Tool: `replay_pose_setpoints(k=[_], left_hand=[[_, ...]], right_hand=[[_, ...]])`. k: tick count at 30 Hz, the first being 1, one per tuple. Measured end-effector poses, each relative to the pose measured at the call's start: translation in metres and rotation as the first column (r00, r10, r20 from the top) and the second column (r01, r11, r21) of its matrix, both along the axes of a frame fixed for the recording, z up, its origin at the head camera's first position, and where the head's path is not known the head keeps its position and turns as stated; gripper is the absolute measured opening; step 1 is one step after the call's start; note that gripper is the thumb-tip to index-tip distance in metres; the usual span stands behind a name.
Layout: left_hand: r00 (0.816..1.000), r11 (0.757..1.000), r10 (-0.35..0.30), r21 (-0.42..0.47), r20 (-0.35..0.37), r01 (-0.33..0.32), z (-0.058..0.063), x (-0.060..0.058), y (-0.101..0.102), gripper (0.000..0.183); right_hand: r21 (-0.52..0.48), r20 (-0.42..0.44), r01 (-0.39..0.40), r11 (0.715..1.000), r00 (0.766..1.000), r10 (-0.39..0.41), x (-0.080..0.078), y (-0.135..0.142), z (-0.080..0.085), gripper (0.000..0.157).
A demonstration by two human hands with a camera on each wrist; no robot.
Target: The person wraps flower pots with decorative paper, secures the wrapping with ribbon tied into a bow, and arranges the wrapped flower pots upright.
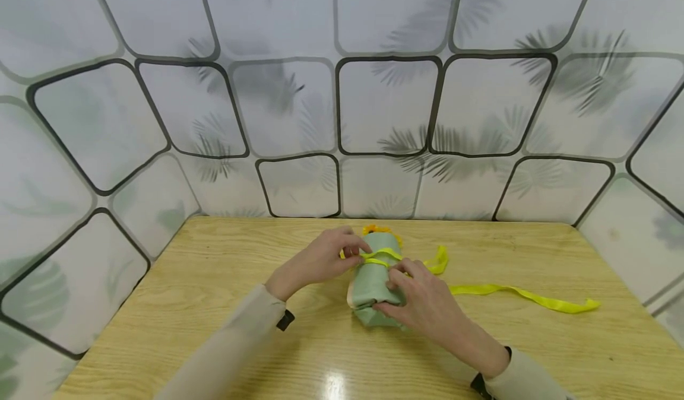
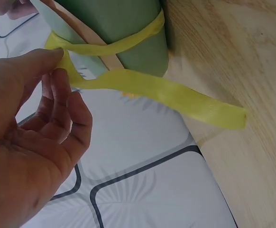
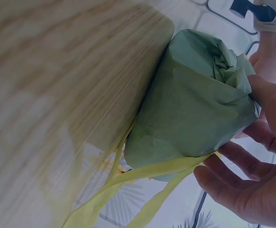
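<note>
A bouquet wrapped in green paper (image 1: 369, 287) lies on the table, its folded, crumpled end toward me and an orange-yellow flower (image 1: 372, 229) showing at the far end. Yellow ribbon (image 2: 161, 90) runs around the wrap. My left hand (image 1: 326, 257) pinches the ribbon between thumb and index finger at the bouquet's left side, a loose tail hanging past the fingers. From the right, my right hand (image 1: 427, 299) holds the wrapped bouquet, thumb on the folded end. Its other fingertips (image 3: 207, 178) rest at the ribbon along the paper's side.
A long tail of the ribbon stretches right across the wooden table (image 1: 224, 269). Behind and at both sides stands a pale curtain-like backdrop (image 1: 390, 109) with dark outlines and leaf prints. Both wrists carry black bands (image 1: 285, 320) near light sleeves.
</note>
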State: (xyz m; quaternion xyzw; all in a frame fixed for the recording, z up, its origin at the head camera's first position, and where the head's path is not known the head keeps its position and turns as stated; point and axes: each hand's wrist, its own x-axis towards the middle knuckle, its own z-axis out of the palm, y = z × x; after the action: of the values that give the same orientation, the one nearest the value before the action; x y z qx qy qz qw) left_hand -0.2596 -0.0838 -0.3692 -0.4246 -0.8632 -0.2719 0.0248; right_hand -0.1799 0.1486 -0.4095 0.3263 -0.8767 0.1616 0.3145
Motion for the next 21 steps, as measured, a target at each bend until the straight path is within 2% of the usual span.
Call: replay_pose_setpoints(k=[7,21], left_hand=[[0.996,1.000,0.013,0.005,-0.091,-0.013,0.001,0.007,-0.014,0.019],[0.983,0.996,0.090,0.031,-0.158,-0.086,0.002,0.023,-0.048,0.015]], right_hand=[[0.004,0.012,0.009,1.000,1.000,-0.009,0.000,0.000,0.000,0.058],[-0.014,0.001,-0.003,1.000,1.000,0.003,0.000,0.000,0.001,0.057]])
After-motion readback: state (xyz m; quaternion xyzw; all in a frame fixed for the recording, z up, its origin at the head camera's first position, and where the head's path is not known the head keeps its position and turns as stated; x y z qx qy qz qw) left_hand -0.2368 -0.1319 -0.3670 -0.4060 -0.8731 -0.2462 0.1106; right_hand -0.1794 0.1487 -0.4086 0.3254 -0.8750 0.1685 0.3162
